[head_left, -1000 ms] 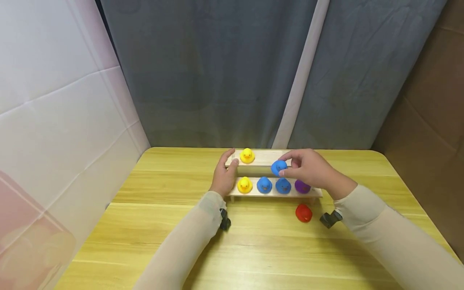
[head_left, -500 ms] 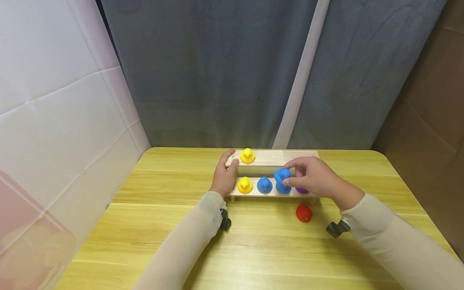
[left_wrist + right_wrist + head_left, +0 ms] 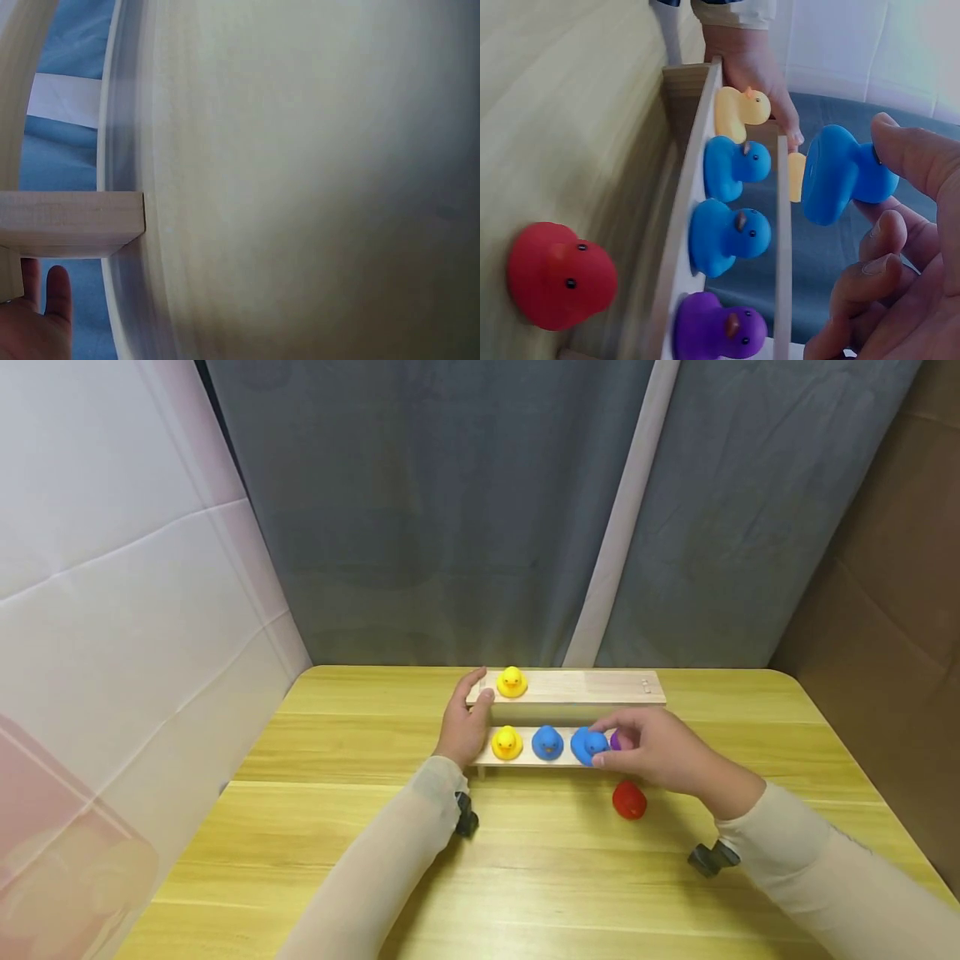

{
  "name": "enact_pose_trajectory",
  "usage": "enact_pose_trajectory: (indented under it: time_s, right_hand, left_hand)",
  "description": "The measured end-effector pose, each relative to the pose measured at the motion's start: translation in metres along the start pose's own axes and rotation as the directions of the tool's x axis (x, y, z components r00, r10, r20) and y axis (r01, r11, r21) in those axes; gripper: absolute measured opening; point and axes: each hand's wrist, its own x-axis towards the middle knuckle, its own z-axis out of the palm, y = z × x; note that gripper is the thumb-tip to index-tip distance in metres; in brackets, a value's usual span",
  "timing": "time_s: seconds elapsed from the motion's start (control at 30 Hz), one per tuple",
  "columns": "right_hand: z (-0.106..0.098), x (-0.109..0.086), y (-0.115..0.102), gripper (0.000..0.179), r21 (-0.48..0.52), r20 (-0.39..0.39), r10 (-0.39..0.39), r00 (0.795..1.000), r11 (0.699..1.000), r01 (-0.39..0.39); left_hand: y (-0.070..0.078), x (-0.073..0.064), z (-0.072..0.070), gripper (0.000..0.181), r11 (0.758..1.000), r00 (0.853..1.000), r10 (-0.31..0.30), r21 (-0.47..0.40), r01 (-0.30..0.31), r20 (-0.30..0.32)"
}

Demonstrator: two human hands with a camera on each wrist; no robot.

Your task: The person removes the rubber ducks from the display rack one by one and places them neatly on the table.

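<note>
My right hand (image 3: 660, 752) pinches a blue rubber duck (image 3: 836, 176) between thumb and fingers, close above the right part of the lower shelf. In the head view this duck overlaps a second blue duck (image 3: 727, 236) standing on that shelf. My left hand (image 3: 463, 727) holds the left end of a two-tier wooden stand (image 3: 577, 687), thumb in front and a finger behind the upper board. Along the lower tier stand a yellow duck (image 3: 507, 742), another blue duck (image 3: 547, 742) and a purple duck (image 3: 718, 326), the last partly hidden by my right hand in the head view.
One more yellow duck (image 3: 512, 682) sits on the upper tier's left side. A red duck (image 3: 629, 800) lies on the wooden table (image 3: 540, 877) in front of the stand, below my right hand. A grey curtain (image 3: 435, 527) hangs behind the table.
My right hand has carried the blue duck down and slightly right, from before the upper board to over the lower shelf. My left hand stays at the stand's left end.
</note>
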Motion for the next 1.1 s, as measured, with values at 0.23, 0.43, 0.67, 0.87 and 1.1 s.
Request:
enact_pose_trajectory:
  time_s: [0.23,0.43,0.67,0.87,1.1]
  right_hand:
    - [0.006,-0.006,0.009,0.041,0.021,0.005,-0.01,1.0,1.0,0.01]
    - [0.013,-0.01,0.017,0.036,0.059,0.011,0.015,1.0,0.998,-0.016]
    - [0.024,-0.011,0.025,0.033,0.055,0.017,-0.006,1.0,0.998,0.005]
    - [0.03,-0.014,0.03,0.034,0.023,0.014,-0.004,1.0,1.0,0.004]
    - [0.039,-0.016,0.036,0.038,-0.021,0.0,-0.004,1.0,1.0,0.004]
  left_hand:
    - [0.001,0.0,0.0,0.049,1.0,1.0,0.003,0.009,-0.003,-0.001]
    - [0.001,0.001,0.001,0.049,1.0,1.0,0.002,0.009,-0.002,0.006]
    - [-0.001,0.0,-0.001,0.049,1.0,1.0,-0.002,0.01,0.002,-0.003]
    - [0.0,-0.001,0.0,0.048,1.0,1.0,-0.006,0.005,0.006,0.001]
    - [0.0,0.0,0.0,0.047,1.0,1.0,-0.007,0.003,0.007,0.0]
